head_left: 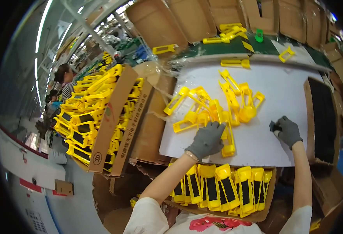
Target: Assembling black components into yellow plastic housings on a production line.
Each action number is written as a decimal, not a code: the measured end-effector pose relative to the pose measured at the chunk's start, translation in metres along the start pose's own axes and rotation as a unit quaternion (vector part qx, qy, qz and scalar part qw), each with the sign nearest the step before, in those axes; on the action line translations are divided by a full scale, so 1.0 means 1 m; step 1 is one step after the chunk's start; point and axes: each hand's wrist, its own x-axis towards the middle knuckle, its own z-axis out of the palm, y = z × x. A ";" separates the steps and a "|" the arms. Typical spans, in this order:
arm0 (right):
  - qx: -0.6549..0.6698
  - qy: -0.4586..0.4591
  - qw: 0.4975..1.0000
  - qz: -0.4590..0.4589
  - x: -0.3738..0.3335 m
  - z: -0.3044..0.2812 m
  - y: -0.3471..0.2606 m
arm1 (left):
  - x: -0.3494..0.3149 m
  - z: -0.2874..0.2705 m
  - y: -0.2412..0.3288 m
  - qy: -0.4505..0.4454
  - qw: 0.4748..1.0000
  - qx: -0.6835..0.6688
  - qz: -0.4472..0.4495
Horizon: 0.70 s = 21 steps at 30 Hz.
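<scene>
Both my hands wear grey gloves. My left hand (pixel 207 141) is over the near part of the white work surface, its fingers curled against a long yellow plastic frame (pixel 228 147) that points toward me. Its fingertips are partly hidden among the other frames. Farther right, my right hand (pixel 290 132) pinches a small dark strip (pixel 274 126) between thumb and fingers, just above the white surface. Beyond my left hand lies a loose pile of yellow plastic frames (pixel 247 113), some overlapping.
Below the work surface, a carton (pixel 272 195) holds yellow frames with black strips on them. At left, another carton (pixel 113 117) is heaped with similar frames. A box with black material (pixel 322 121) stands at right. Beyond the white surface (pixel 280 85) are more frames and a green piece (pixel 259 36).
</scene>
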 end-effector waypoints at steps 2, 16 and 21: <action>0.015 -0.013 0.999 0.026 0.001 -0.008 -0.011 | -0.010 -0.014 -0.003 0.034 0.999 -0.015 -0.028; 0.546 0.077 0.830 0.083 -0.089 -0.074 -0.128 | -0.085 -0.032 0.050 0.132 0.596 -0.740 -0.283; 0.528 -0.001 0.845 0.085 -0.128 -0.079 -0.174 | -0.097 -0.054 0.089 0.038 0.587 -0.751 -0.299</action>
